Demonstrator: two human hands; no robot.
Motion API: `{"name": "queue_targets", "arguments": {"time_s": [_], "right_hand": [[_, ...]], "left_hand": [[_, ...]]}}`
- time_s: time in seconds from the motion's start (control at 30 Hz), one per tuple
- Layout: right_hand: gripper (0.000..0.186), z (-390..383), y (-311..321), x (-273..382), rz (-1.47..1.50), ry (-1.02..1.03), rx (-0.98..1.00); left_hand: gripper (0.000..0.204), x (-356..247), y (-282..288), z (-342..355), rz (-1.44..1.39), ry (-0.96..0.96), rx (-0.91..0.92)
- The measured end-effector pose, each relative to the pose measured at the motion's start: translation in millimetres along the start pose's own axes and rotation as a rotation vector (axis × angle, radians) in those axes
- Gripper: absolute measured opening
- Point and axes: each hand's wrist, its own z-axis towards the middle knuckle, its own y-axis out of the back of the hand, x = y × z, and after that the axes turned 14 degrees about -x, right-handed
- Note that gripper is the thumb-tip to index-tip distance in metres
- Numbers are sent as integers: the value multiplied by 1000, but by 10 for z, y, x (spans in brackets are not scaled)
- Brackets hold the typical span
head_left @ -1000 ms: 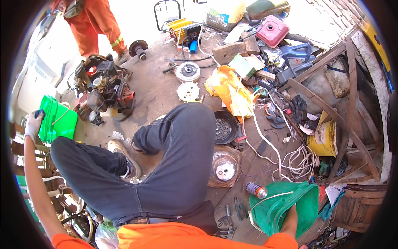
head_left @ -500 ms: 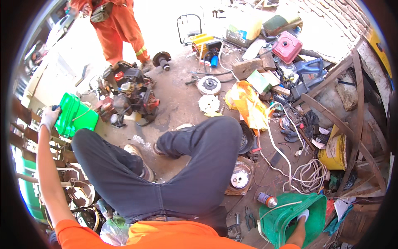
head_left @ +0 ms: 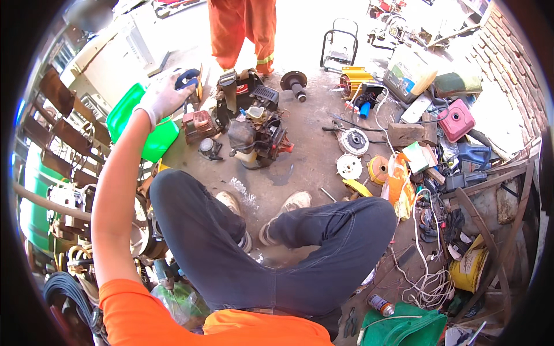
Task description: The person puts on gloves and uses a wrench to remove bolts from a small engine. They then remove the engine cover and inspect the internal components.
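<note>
My left hand (head_left: pixel 163 101), in a pale work glove, reaches forward over a bright green plastic tub (head_left: pixel 163 142). Its fingers are curled together around dark blue at the tips. Whether that is glove coating or a held thing, I cannot make out. Just beyond the fingers stands a partly dismantled small engine (head_left: pixel 254 135) with a black, greasy body. Beside it on the floor lie a reddish metal part (head_left: pixel 199 125) and a small dark round part (head_left: pixel 210 149). My right hand is out of view. A darker green bucket (head_left: pixel 404 328) shows at the lower right.
Another person's orange trouser legs (head_left: pixel 242 34) stand behind the engine. A flanged shaft (head_left: pixel 295 85) and a pull-starter housing (head_left: pixel 353 142) lie on the floor. White cable (head_left: pixel 433 288), a spray can (head_left: pixel 381 304) and a pink fuel tank (head_left: pixel 456 120) crowd the right side.
My left hand has left the green tub's rim and moved right, toward the engine. My right hand, inside the darker green bucket before, has gone out of view. The view has turned left.
</note>
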Motion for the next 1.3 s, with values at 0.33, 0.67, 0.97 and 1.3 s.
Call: {"name": "queue_targets", "arguments": {"time_s": [0.33, 0.67, 0.97, 1.3], "right_hand": [[43, -389, -467, 5891, 1276, 13, 1056], [62, -1433, -203, 8970, 829, 1091, 1076], [41, -2025, -618, 9639, 1145, 686, 1539], [41, -1959, -896, 9350, 1035, 866, 1233]], "left_hand": [[45, -913, -349, 93, -850, -110, 526], [67, -341, -732, 333, -818, -197, 663], [29, 309, -1671, 411, -642, 217, 651], [30, 561, -1994, 385, -762, 161, 497]]}}
